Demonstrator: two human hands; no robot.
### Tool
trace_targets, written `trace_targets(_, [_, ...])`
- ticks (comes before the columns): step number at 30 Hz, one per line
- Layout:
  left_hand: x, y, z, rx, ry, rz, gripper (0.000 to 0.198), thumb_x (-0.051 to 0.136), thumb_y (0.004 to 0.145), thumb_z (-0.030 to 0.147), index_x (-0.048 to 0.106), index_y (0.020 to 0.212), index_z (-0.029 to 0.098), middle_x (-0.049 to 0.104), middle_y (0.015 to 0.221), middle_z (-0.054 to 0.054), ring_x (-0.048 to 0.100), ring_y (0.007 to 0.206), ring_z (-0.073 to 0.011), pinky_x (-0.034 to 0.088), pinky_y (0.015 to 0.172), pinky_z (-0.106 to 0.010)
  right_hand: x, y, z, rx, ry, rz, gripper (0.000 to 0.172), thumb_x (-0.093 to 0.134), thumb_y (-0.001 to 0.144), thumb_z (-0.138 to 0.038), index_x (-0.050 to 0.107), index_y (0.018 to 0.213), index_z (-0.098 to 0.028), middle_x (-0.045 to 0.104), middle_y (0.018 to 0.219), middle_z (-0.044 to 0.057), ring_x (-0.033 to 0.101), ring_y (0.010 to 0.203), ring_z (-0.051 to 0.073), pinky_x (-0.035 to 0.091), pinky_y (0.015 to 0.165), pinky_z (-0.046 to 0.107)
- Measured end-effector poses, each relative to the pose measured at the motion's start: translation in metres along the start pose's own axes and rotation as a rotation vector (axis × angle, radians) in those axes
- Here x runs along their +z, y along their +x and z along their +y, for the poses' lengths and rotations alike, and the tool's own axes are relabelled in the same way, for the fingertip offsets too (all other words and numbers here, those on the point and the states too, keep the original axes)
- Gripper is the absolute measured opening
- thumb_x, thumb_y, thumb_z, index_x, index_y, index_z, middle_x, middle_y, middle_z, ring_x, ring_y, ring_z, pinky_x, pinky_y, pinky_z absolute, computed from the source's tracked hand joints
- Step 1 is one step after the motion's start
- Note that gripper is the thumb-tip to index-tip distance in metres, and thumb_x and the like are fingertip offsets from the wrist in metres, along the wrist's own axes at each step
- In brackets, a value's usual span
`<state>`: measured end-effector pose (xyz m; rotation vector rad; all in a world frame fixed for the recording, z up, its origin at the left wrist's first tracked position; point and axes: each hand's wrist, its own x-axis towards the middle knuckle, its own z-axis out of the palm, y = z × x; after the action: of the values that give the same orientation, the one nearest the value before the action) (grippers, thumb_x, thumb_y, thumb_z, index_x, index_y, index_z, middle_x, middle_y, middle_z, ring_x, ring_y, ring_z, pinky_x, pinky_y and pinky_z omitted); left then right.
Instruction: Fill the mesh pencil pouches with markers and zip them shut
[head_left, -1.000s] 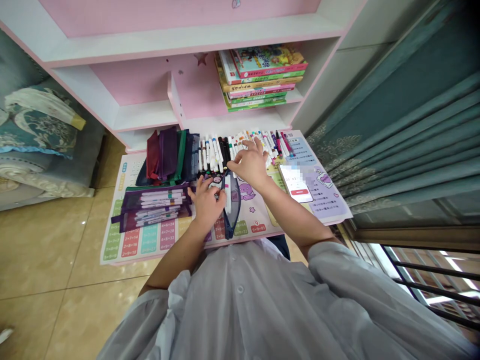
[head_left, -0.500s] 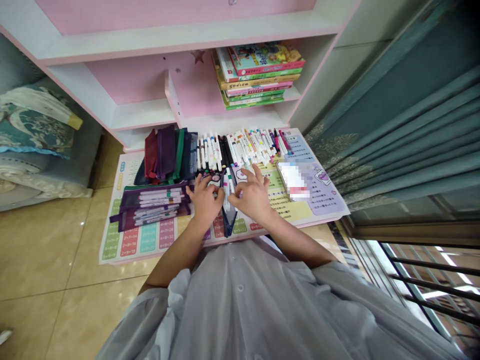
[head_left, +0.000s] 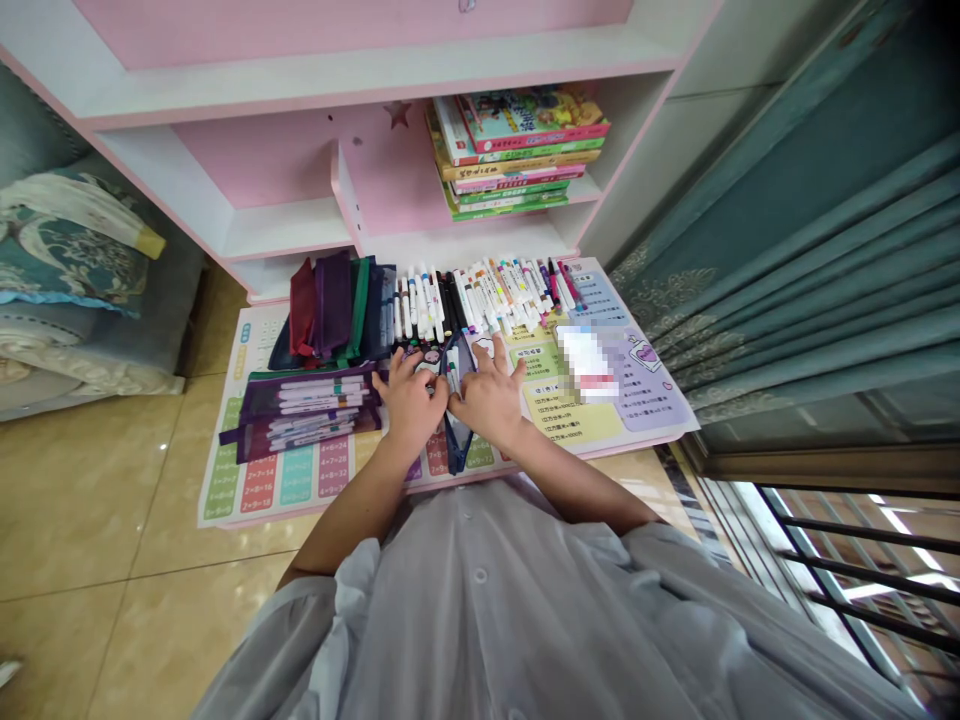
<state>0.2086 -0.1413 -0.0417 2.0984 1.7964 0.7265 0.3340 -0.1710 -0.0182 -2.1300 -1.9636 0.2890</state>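
A dark blue mesh pencil pouch [head_left: 459, 452] stands open between my hands at the front of the desk. White markers [head_left: 452, 368] show inside its mouth, partly covered by my fingers. My left hand [head_left: 411, 398] pinches the pouch's left edge between thumb and index finger, its other fingers spread. On the other side, my right hand [head_left: 491, 395] has thumb and index finger closed at the pouch's right rim and reaches over the opening. Its remaining fingers are spread over the desk mat. Whether the right fingertips also touch a marker is hidden.
Behind my hands lies a row of loose markers [head_left: 495, 292]. To the left are a filled purple mesh pouch [head_left: 259, 402] and several upright pouches [head_left: 331, 305]. A blurred white object [head_left: 589, 362] rests at right. Books [head_left: 525, 150] are stacked on the shelf; a curtain [head_left: 780, 250] hangs at right.
My right hand has shifted left over the pouch's opening, and less of the markers inside shows. My left hand has stayed nearly still.
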Motion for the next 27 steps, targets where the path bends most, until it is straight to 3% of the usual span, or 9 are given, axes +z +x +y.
trace_targets(8, [-0.001, -0.001, 0.001, 0.003, 0.008, 0.001, 0.019, 0.062, 0.086, 0.025, 0.064, 0.067, 0.022, 0.068, 0.135, -0.005, 0.043, 0.147, -0.0332, 0.019, 0.119, -0.073, 0.002, 0.006, 0.002, -0.025, -0.023, -0.077, 0.025, 0.063, 0.085, -0.035, 0.08, 0.095, -0.02, 0.042, 0.161, 0.015, 0.015, 0.157, 0.045, 0.022, 0.115, 0.078])
trace_targets(13, [-0.002, -0.001, 0.002, -0.001, 0.01, -0.004, 0.019, 0.063, 0.086, 0.025, 0.065, 0.067, 0.022, 0.068, 0.135, -0.007, 0.043, 0.147, -0.0337, 0.018, 0.119, -0.072, -0.01, 0.017, 0.009, 0.002, 0.058, 0.081, 0.022, 0.063, 0.085, -0.036, 0.079, 0.082, -0.021, 0.048, 0.158, 0.012, 0.022, 0.155, 0.044, 0.024, 0.115, 0.076])
trace_targets(18, [0.0, 0.0, 0.002, -0.007, -0.002, 0.009, 0.02, 0.062, 0.085, 0.025, 0.065, 0.066, 0.022, 0.069, 0.134, -0.005, 0.043, 0.146, -0.0334, 0.019, 0.118, -0.073, -0.023, 0.058, 0.017, 0.016, 0.122, 0.221, 0.019, 0.061, 0.085, -0.031, 0.077, 0.082, -0.02, 0.051, 0.154, 0.011, 0.023, 0.155, 0.042, 0.026, 0.116, 0.074])
trace_targets(27, [0.0, 0.001, 0.002, -0.019, -0.008, 0.001, 0.018, 0.063, 0.085, 0.026, 0.066, 0.068, 0.022, 0.069, 0.134, -0.005, 0.045, 0.145, -0.0324, 0.02, 0.119, -0.071, -0.009, 0.142, 0.019, 0.106, 0.1, 0.121, 0.022, 0.064, 0.084, -0.032, 0.078, 0.093, -0.019, 0.05, 0.154, 0.013, 0.022, 0.155, 0.041, 0.025, 0.116, 0.073])
